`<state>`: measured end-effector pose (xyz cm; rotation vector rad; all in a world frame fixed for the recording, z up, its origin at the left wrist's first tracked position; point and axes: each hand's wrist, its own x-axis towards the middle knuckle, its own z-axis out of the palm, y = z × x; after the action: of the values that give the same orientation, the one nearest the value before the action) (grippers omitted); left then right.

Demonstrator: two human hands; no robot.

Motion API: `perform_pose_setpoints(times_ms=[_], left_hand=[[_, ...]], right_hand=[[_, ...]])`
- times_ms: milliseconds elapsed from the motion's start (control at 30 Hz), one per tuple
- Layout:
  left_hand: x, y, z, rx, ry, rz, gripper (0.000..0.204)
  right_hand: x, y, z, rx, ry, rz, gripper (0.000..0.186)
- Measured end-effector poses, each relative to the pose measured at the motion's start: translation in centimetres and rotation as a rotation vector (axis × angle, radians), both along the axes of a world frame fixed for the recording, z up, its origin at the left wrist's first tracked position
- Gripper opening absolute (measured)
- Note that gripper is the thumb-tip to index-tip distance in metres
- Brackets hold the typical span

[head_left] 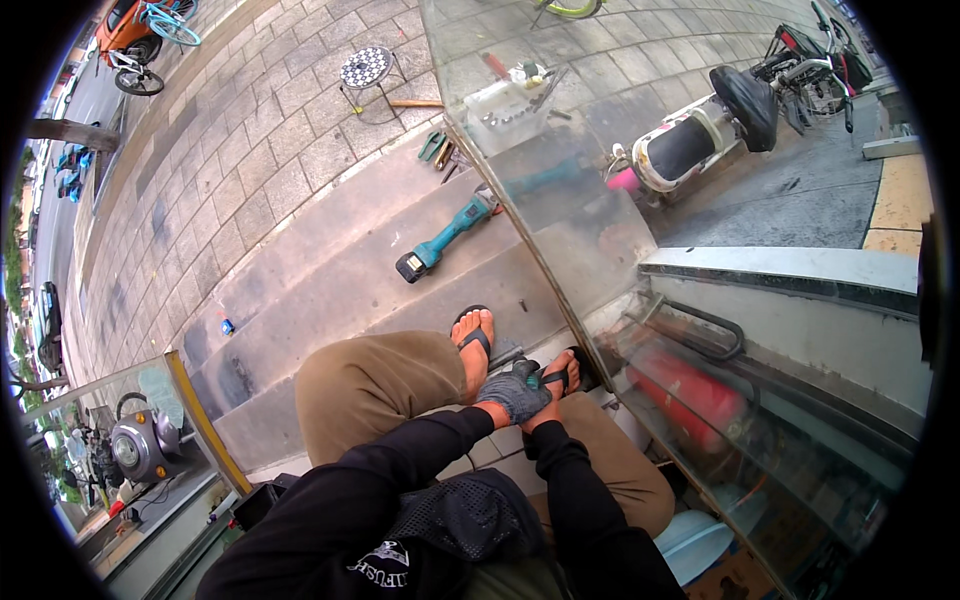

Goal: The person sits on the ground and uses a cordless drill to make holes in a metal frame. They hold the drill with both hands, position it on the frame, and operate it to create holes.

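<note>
Both of my hands meet low between my knees, close to my sandalled feet. My left hand (514, 394) wears a grey work glove, and its fingers curl over against my right hand (541, 409). What lies inside that grip is hidden. Bare skin shows at my right wrist, while the fingers are mostly covered by the left glove. A bit of green shows where the hands meet. Just beyond them a short dark rod-like piece (506, 357) lies by the step edge. Farther up the steps rests a teal cordless angle grinder (447, 236) with a black battery.
Pliers with green handles (432, 147) lie on the top step. A blue tape measure (228, 326) is at left, a small bolt-like piece (522, 305) ahead. Glass door panel (540, 250) stands at right, a red cylinder (690, 398) behind it. A patterned stool (366, 67) stands beyond.
</note>
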<state>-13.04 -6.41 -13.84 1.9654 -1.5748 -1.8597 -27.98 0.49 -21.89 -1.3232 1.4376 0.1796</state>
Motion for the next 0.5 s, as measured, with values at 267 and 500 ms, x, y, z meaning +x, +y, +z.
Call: perform_pose_setpoints(times_ms=[267, 500], left_hand=[[-0.2, 1.1, -1.9, -0.038, -0.003, 0.016, 0.064], [0.0, 1.4, -2.0, -0.159, -0.002, -0.086, 0.069]], right_hand=[[0.1, -0.4, 0.2, -0.031, -0.008, -0.019, 0.099], [-0.1, 0.0, 0.5, -0.112, 0.011, -0.068, 0.092]])
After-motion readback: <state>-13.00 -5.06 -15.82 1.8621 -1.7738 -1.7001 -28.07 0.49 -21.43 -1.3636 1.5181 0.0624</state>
